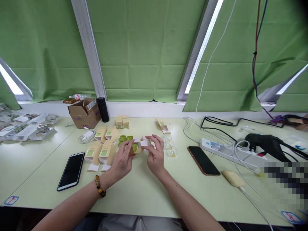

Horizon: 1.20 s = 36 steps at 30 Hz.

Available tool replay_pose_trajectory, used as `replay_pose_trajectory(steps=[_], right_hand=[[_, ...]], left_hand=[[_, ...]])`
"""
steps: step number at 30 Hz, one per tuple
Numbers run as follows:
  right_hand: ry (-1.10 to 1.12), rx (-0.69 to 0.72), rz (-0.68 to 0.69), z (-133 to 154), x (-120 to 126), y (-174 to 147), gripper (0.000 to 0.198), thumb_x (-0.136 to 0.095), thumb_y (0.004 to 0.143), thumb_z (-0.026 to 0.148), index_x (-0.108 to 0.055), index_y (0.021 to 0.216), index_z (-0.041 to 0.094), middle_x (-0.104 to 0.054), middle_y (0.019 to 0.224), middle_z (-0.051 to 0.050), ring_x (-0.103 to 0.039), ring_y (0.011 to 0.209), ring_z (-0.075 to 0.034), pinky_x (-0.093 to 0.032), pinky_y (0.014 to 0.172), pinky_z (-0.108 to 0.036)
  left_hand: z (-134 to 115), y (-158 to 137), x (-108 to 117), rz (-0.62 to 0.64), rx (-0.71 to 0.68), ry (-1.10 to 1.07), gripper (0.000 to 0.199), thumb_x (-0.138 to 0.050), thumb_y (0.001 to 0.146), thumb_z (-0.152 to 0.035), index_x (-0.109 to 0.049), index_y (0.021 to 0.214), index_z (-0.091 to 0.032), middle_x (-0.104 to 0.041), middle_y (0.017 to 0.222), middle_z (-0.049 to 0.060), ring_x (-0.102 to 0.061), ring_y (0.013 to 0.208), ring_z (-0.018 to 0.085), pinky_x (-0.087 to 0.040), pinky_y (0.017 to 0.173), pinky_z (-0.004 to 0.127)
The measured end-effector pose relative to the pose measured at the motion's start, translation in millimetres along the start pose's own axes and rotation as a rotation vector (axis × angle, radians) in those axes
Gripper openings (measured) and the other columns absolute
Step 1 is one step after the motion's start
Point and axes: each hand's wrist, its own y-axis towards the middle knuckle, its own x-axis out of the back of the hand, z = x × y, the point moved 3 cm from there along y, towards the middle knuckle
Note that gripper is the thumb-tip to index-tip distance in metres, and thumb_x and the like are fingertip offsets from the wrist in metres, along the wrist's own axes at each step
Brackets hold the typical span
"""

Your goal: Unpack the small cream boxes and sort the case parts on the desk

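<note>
1. Nearest us, the left hand [123,158] was clamped on the left side of an open carton [139,151], fingers and thumb around its wall. The right hand [156,155] was at the opposite end, thumb and forefinger by a white flap [145,142]; we could not tell whether they pinched it.
2. The carton was between both hands, above the table [134,189], with a green cup [134,147] visible inside. We judged this one unfinished, its flaps being open.
3. To the left, we saw four cartons [107,153] in two rows, the near pair with white flaps out; we took these as not fully closed.
4. Just beyond the left hand lay loose green cups [126,138], and beside the right, clear cups [171,150], all outside any carton.
5. Farther off, another carton [162,125] had its flap out, while two small boxes [122,122] looked closed, the only ones we would call complete.
</note>
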Motion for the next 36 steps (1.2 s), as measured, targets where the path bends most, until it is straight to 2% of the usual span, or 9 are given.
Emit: replay_pose_trajectory(steps=[2, 5, 10, 15, 20, 23, 28, 32, 36], right_hand=[[-0.012, 0.033, -0.036, 1.6, 2.8, 1.7, 0.046, -0.043, 0.094, 0.003, -0.078, 0.083, 0.031, -0.067, 0.126, -0.005, -0.049, 0.135, -0.031, -0.051, 0.104, -0.063], [-0.037, 0.077, -0.021, 2.1, 3.1, 1.4, 0.046, -0.045, 0.094, 0.004, -0.077, 0.078, 0.032, -0.068, 0.129, -0.003, -0.049, 0.137, -0.031, -0.051, 0.103, -0.066], [-0.079, 0.157, 0.038, 1.9, -1.0, -4.2, 0.043, -0.048, 0.092, 0.003, -0.076, 0.079, 0.033, -0.066, 0.139, 0.003, -0.046, 0.139, -0.032, -0.055, 0.101, -0.064], [-0.04, 0.147, 0.08, 3.3, -1.0, -4.7, 0.035, -0.055, 0.084, 0.004, -0.076, 0.082, 0.032, -0.062, 0.147, 0.004, -0.043, 0.142, -0.036, -0.053, 0.101, -0.066], [-0.011, -0.005, 0.037, 8.4, 4.6, 2.0, 0.029, -0.057, 0.084, 0.011, -0.078, 0.091, 0.03, -0.063, 0.138, -0.004, -0.04, 0.142, -0.039, -0.039, 0.112, -0.073], [-0.019, -0.114, 0.048, 9.2, 2.8, 4.2, 0.019, -0.062, 0.09, 0.018, -0.077, 0.094, 0.03, -0.063, 0.133, -0.007, -0.04, 0.139, -0.037, -0.04, 0.112, -0.069], [0.007, -0.223, 0.134, 3.5, -10.5, -2.1, 0.008, -0.068, 0.087, 0.021, -0.074, 0.089, 0.027, -0.06, 0.133, -0.01, -0.04, 0.136, -0.036, -0.042, 0.112, -0.066], [0.074, -0.295, 0.139, -2.0, -16.1, -6.2, 0.013, -0.066, 0.088, 0.019, -0.073, 0.079, 0.025, -0.063, 0.13, -0.011, -0.046, 0.135, -0.033, -0.042, 0.114, -0.063], [0.266, -0.406, 0.108, -10.3, -15.9, -5.2, 0.013, -0.072, 0.09, 0.029, -0.074, 0.078, 0.023, -0.067, 0.127, -0.012, -0.058, 0.13, -0.031, -0.047, 0.112, -0.056]], left_hand=[[0.8, 1.1, 0.4, -0.015, 0.004, -0.001, 0.074, -0.053, 0.096, -0.01, -0.025, 0.163, -0.025, -0.05, 0.14, 0.019, -0.053, 0.134, 0.031, -0.054, 0.107, 0.053], [3.2, 2.8, 0.8, -0.043, 0.026, -0.012, 0.073, -0.053, 0.096, -0.011, -0.026, 0.163, -0.025, -0.051, 0.139, 0.018, -0.053, 0.134, 0.031, -0.055, 0.107, 0.052], [6.0, 3.5, 0.3, -0.052, 0.068, -0.048, 0.072, -0.051, 0.096, -0.01, -0.028, 0.163, -0.026, -0.051, 0.138, 0.016, -0.054, 0.132, 0.028, -0.054, 0.109, 0.051], [5.5, 3.1, 2.4, -0.077, 0.034, 0.027, 0.072, -0.051, 0.096, -0.009, -0.03, 0.162, -0.025, -0.051, 0.137, 0.017, -0.054, 0.131, 0.03, -0.056, 0.104, 0.05], [-0.3, 4.8, 9.0, -0.124, -0.129, 0.26, 0.07, -0.048, 0.096, -0.007, -0.034, 0.162, -0.026, -0.055, 0.131, 0.018, -0.057, 0.125, 0.032, -0.061, 0.093, 0.047], [-7.8, 5.3, 11.9, -0.155, -0.264, 0.387, 0.069, -0.049, 0.095, -0.005, -0.039, 0.16, -0.026, -0.057, 0.127, 0.017, -0.059, 0.123, 0.031, -0.06, 0.095, 0.046], [-17.6, 2.0, 11.4, -0.164, -0.415, 0.473, 0.067, -0.052, 0.093, -0.001, -0.047, 0.155, -0.027, -0.059, 0.123, 0.015, -0.061, 0.121, 0.029, -0.061, 0.095, 0.045], [-18.9, -0.9, 8.0, -0.148, -0.446, 0.51, 0.068, -0.053, 0.091, 0.002, -0.051, 0.152, -0.027, -0.06, 0.121, 0.014, -0.062, 0.121, 0.029, -0.061, 0.095, 0.045], [-15.9, 2.0, 10.5, -0.163, -0.389, 0.5, 0.069, -0.054, 0.089, 0.003, -0.052, 0.151, -0.027, -0.059, 0.124, 0.015, -0.06, 0.121, 0.03, -0.061, 0.095, 0.045]])
